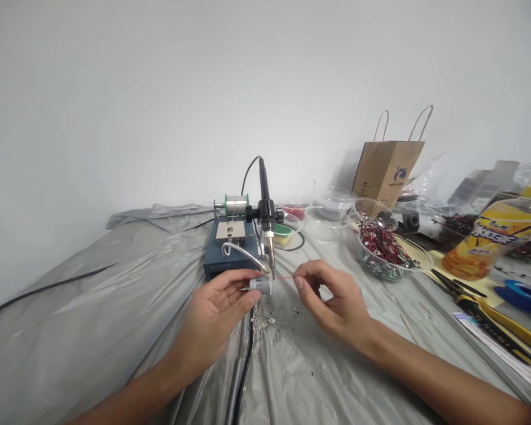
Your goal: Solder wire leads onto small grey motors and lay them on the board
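Observation:
My left hand (219, 310) pinches a small grey cylindrical part (261, 286) between thumb and fingers, just under the tip of an upright soldering iron (266, 206). Thumb and forefinger of my right hand (330, 298) are closed on a thin red wire (284, 277), whose far end reaches the iron tip at the part's right end. A curved metal feed tube (245, 252) ends beside the tip. Behind my left hand stands the blue soldering station (210, 251) with a solder spool (236, 205) on it. Whether wire and part touch is too small to tell.
Solder scraps (269, 323) lie on the grey sheet (128, 283) below the iron. At the right are a bowl of red and black wires (383, 251), a yellow-labelled bottle (491, 236), pliers (491, 321), blue tape (521, 294) and a paper bag (387, 171).

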`<state>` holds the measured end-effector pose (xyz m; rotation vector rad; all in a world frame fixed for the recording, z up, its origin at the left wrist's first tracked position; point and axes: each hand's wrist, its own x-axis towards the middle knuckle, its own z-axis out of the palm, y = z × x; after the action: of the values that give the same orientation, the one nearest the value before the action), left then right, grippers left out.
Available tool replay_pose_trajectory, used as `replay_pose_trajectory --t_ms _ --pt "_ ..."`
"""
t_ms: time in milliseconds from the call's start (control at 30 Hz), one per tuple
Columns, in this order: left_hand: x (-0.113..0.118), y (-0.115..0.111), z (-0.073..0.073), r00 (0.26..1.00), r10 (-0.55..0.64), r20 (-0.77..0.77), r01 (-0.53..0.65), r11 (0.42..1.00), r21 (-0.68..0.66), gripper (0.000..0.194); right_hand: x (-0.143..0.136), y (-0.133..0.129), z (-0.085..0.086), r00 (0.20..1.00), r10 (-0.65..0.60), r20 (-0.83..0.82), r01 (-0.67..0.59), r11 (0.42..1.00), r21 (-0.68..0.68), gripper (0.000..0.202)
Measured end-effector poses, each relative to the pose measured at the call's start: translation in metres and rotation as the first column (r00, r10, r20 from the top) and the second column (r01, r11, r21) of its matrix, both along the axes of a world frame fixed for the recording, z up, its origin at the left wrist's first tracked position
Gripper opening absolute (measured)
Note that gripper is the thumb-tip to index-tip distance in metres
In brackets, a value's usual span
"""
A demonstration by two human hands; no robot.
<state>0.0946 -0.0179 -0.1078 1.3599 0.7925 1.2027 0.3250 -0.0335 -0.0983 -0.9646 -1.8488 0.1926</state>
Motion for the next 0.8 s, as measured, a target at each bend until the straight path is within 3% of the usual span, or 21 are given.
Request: replay_pose_trajectory --t_ms 233,367,533,667,800 --pt "0.0 0.0 0.001 0.999 0.041 0.001 -0.041 0.999 -0.023 0.032 -0.002 0.0 0.002 1.0 0.002 -0.006 -0.001 0.999 0.042 0.007" --pt "0.001 0.002 -0.001 0.996 0.003 0.093 0.014 0.982 -0.187 0.029 -0.002 0.0 0.002 1.0 -0.013 -0.012 0.013 0.999 0.04 0.008" --pt "0.0 0.003 0.004 0.969 -0.05 0.242 0.141 0.917 -0.373 0.033 -0.002 -0.001 0.003 1.0 -0.013 0.011 0.013 1.0 0.018 0.009" --pt "-0.002 0.003 0.001 0.978 -0.14 0.156 0.181 0.939 -0.293 0.042 -0.001 0.0 0.001 1.0 -0.02 0.018 0.019 1.0 0.005 0.01" --pt "-0.003 0.005 -0.006 0.989 -0.134 0.064 0.143 0.976 -0.167 0.04 0.0 0.001 -0.001 1.0 -0.009 0.013 0.009 1.0 0.008 0.01"
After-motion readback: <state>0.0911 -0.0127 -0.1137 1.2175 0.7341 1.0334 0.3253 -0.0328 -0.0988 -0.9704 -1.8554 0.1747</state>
